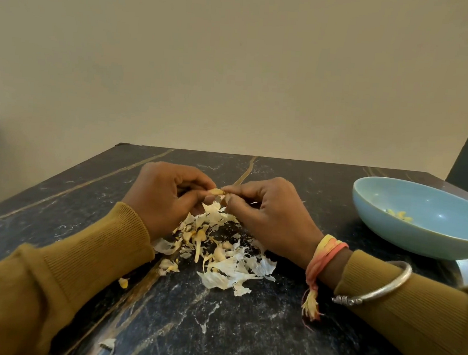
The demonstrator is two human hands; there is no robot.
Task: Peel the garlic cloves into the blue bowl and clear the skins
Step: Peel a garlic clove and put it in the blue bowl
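1. Worktop (243,332): dark veined stone, nearest me. One stray flake (107,345) lies on it close to my left sleeve.

2. Skins (226,263): a loose pile between my wrists. They look papery and feather-light. I judge they would scatter at a breath, so they want gathering with a flat sweep rather than a pinch. Some thicker yellowish bits sit among them; I cannot tell whether any are whole cloves.

3. Left grip (167,197): knuckles up and fingers curled, with thumb and fingertips pinched on the garlic clove (217,191), which is held above the pile's far edge.

4. Right grip (269,216): fingers curled, thumb and forefinger nipping the clove's right end, where a shred of skin hangs down. A thread band (324,254) and a metal bangle (380,289) sit at that wrist.

5. Clove, handling: small and firm, and likely slick once bare. I would hold it by the thick middle and strip from the tip; too hard a squeeze could shoot it out.

6. Blue bowl (418,239): far right, well apart from both grips, with a few peeled cloves (399,215) lying inside.
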